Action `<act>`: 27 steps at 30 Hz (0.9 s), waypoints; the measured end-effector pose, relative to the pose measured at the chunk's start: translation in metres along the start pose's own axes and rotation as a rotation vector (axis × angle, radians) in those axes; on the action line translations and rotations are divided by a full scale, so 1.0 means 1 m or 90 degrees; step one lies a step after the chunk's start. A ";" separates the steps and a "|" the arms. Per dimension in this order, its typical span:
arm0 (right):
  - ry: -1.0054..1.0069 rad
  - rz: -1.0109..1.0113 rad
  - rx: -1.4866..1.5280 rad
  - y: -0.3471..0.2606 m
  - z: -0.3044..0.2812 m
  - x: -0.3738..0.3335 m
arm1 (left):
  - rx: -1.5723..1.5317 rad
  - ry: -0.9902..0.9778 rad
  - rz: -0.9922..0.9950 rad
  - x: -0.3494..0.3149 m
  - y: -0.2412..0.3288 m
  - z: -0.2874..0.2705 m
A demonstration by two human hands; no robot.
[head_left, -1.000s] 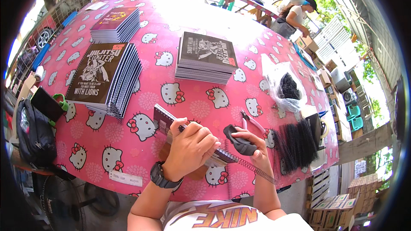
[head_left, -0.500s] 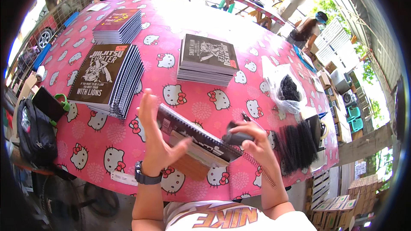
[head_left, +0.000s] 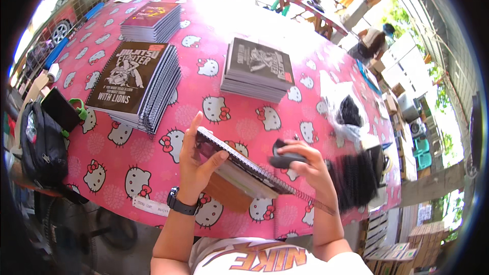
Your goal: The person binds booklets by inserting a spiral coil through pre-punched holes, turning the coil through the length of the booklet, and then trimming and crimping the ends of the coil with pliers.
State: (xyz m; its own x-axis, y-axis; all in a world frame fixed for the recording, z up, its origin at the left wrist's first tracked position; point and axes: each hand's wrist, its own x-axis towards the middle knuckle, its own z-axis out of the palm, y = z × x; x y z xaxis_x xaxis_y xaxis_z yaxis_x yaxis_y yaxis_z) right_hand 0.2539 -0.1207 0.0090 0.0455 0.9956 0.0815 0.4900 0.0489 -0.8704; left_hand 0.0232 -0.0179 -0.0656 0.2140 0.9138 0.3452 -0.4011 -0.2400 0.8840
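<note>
My left hand [head_left: 201,160], with a dark watch on its wrist, grips a notebook [head_left: 244,165] tilted on its edge, thumb across its face. A black spiral coil [head_left: 310,198] runs along the notebook's upper edge and sticks out past its right end toward my right forearm. Just above that end, my right hand [head_left: 308,165] holds a black rounded tool [head_left: 285,160] between thumb and fingers; its exact kind is unclear. Below the notebook lies a brown block [head_left: 227,193], partly hidden by it.
Spiral-bound notebooks [head_left: 130,79] are stacked at the left, maroon-covered ones [head_left: 151,16] behind. Another dark stack [head_left: 260,66] stands mid-table. At right are loose black coils [head_left: 351,183] and a plastic bag [head_left: 349,112]. A black bag [head_left: 43,147] sits at the left edge. A person [head_left: 372,43] stands far right.
The notebook has tilted and shifted slightly right with my left hand, whose thumb now presses on its face. The coil has straightened along my right forearm. The view has shifted a little.
</note>
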 end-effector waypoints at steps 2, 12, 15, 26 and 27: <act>-0.094 -0.066 0.260 -0.011 0.002 -0.006 | -0.016 -0.001 -0.010 0.002 0.004 0.000; -0.121 -0.042 0.056 -0.023 0.017 0.017 | -0.160 -0.020 -0.133 0.002 0.007 -0.006; -0.097 -0.064 0.181 -0.013 0.018 0.016 | -0.076 -0.021 -0.101 -0.001 0.007 -0.005; -0.114 -0.083 0.088 -0.007 0.030 0.038 | -0.059 0.022 -0.066 -0.002 0.004 -0.004; -0.077 -0.027 0.109 -0.007 0.027 0.043 | -0.046 0.033 -0.046 -0.001 0.003 -0.004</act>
State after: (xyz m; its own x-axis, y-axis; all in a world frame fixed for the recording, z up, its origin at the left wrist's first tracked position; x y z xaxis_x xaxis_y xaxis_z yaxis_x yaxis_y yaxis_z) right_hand 0.2286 -0.0762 0.0050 -0.0811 0.9943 0.0697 0.3337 0.0930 -0.9381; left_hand 0.0184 -0.0183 -0.0642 0.1991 0.9439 0.2636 -0.4505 -0.1507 0.8800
